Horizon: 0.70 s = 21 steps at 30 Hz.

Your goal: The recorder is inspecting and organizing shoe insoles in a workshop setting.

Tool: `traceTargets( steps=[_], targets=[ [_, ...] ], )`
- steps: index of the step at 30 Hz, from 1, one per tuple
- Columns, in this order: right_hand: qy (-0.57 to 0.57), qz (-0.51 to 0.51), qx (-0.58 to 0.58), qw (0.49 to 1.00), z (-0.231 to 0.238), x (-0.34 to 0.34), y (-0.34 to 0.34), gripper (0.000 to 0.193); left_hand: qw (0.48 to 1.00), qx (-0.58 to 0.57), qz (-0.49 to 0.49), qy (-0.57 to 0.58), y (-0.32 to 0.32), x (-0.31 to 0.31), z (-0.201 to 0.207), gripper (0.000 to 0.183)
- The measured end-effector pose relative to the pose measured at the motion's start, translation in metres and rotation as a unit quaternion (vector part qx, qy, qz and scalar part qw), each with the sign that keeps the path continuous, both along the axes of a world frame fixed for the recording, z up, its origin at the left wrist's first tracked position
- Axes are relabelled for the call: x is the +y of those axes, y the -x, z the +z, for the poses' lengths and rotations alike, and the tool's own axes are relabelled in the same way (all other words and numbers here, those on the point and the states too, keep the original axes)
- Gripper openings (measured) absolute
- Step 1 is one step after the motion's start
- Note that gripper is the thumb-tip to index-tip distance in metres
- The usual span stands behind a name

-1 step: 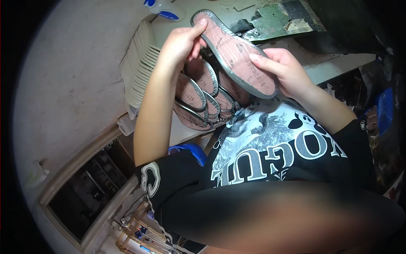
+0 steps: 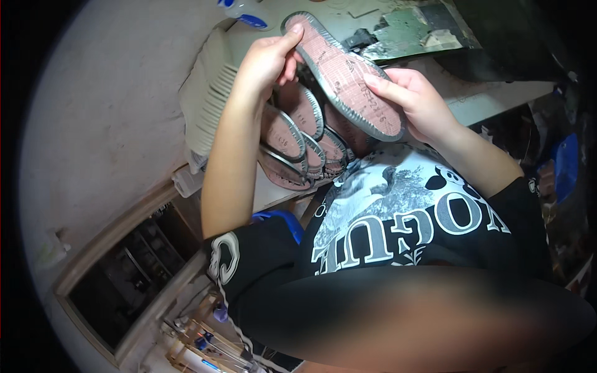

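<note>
A pinkish-brown shoe insole (image 2: 339, 68) with a dark, pleated rim is held up at a slant over the bench. My left hand (image 2: 272, 59) pinches its narrow upper end, thumb on the face and fingers behind. Lower down, my right hand (image 2: 420, 102) grips the wider end by its right edge, the thumb lying across marks on the face. Below and left of it, several similar insoles (image 2: 283, 133) lie overlapped in a heap near my body. My left forearm and the held insole cover part of that heap.
A tall stack of pale, thin pieces (image 2: 211, 93) leans by the wall left of my forearm. At the back are a white and blue bottle (image 2: 245, 13), a small black object (image 2: 360, 40) and a worn green board (image 2: 413, 34). Something blue (image 2: 280, 222) shows under my left elbow.
The insole has tilted slightly in my hands, and its face now shows more sharply. Both hands keep the same hold. The view has shifted a little.
</note>
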State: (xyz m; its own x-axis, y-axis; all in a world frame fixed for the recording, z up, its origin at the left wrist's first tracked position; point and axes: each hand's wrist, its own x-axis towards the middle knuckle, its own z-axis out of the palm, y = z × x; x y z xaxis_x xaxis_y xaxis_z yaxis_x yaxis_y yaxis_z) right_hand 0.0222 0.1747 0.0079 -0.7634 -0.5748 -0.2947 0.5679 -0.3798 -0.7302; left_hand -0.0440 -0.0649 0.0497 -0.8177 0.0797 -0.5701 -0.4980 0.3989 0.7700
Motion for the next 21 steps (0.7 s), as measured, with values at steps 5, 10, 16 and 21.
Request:
traceTargets(
  steps=[5,10,16,21],
  targets=[
    [0.000,0.016,0.083,0.996,0.038,-0.027,-0.020,0.030,0.988,0.130,0.074,-0.026,-0.060,-0.049,0.028,0.051],
    [-0.203,0.088,0.450,0.865,0.019,-0.085,-0.007,0.039,0.891,0.063,0.221,0.391,-0.176,-0.150,-0.064,0.046],
    [-0.390,0.174,0.609,0.668,0.013,-0.085,-0.012,0.057,0.935,-0.068,0.313,0.154,-0.235,-0.145,-0.157,0.046],
    [-0.328,0.142,0.632,0.688,0.022,-0.067,-0.008,0.055,0.820,0.154,0.370,0.408,-0.233,-0.143,-0.107,0.050]
  ],
)
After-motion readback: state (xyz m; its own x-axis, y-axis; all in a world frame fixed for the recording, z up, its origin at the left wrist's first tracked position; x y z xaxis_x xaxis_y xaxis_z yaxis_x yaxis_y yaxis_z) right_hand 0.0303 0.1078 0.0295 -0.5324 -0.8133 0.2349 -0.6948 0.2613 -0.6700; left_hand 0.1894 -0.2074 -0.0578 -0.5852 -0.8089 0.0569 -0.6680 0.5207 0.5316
